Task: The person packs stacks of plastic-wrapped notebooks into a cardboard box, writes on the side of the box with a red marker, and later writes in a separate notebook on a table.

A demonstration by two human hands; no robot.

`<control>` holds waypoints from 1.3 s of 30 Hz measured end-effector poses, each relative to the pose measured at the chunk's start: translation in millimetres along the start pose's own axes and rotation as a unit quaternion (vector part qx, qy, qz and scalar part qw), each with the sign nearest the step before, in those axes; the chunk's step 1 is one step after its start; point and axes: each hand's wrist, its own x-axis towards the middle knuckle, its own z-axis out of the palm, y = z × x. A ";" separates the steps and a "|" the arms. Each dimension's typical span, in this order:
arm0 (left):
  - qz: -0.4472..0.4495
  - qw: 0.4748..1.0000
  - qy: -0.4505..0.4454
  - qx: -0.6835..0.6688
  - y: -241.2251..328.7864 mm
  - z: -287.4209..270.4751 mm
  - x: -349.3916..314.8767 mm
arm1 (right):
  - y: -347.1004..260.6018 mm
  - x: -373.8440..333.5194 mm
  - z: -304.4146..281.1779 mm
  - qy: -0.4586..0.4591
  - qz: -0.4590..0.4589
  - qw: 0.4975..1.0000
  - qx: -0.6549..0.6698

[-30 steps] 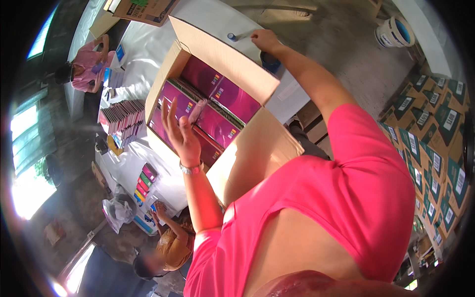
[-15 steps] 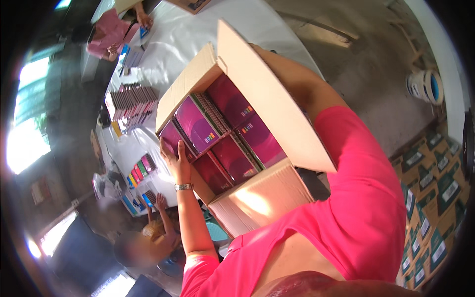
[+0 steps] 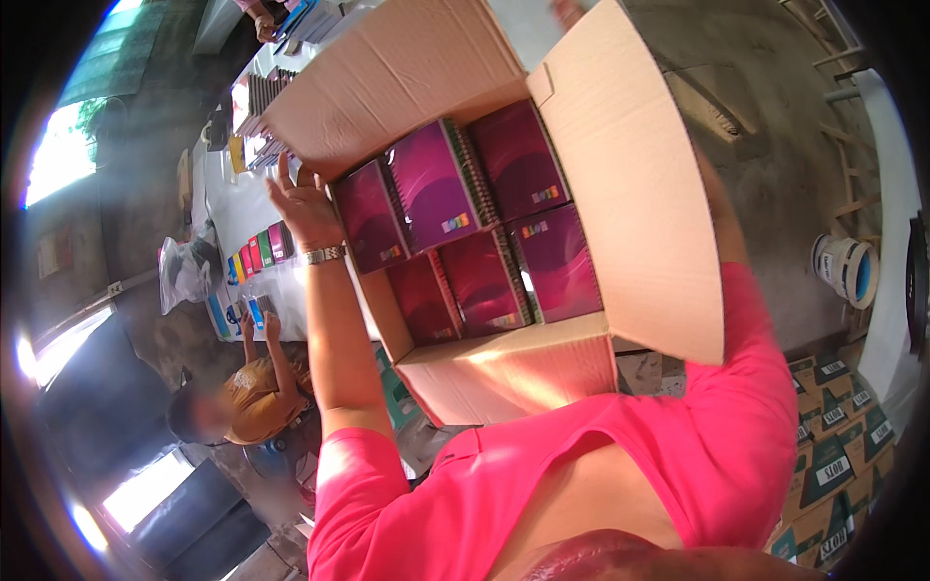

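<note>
An open cardboard box (image 3: 504, 382) packed with several purple spiral notebooks (image 3: 431, 189) is in front of me, its flaps spread outward. My left hand (image 3: 305, 211), a metal-band watch at its wrist, is at the box's left rim with fingers spread and nothing gripped. Behind the raised right flap (image 3: 639, 194) runs my right forearm, mostly hidden. A blurred bit of my right hand (image 3: 566, 12) shows past the far corner of the box; its fingers are smeared by motion.
A white-covered table (image 3: 228, 194) on the left bears notebook stacks (image 3: 262, 102) and small coloured packs (image 3: 260, 250). A person in an orange shirt (image 3: 262, 392) works at it; another's hand (image 3: 263, 24) is at the far end. Printed cartons (image 3: 838, 455) and a paint bucket (image 3: 845, 269) are right.
The far flap has swung outward and lies wider. My left hand has come off the notebooks to the box's left rim. My right hand has moved to the far corner. The view has shifted.
</note>
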 end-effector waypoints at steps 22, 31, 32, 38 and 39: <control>0.137 0.945 -0.172 0.243 -19.8 -47.0 -101.0 | -292.5 -107.2 88.6 -0.319 -0.111 0.909 0.242; 0.134 0.950 -0.166 0.229 -23.4 -53.0 -100.2 | -299.3 -127.6 100.5 -0.321 -0.102 0.900 0.277; 0.131 0.952 -0.167 0.220 -24.1 -54.9 -99.2 | -302.3 -129.2 101.5 -0.320 -0.097 0.904 0.267; 0.100 0.963 -0.177 0.175 -18.4 -48.1 -102.9 | -296.3 -129.7 104.9 -0.215 -0.224 0.941 0.134; 0.105 0.962 -0.174 0.184 -18.0 -49.0 -101.8 | -297.4 -128.6 105.2 -0.215 -0.232 0.940 0.129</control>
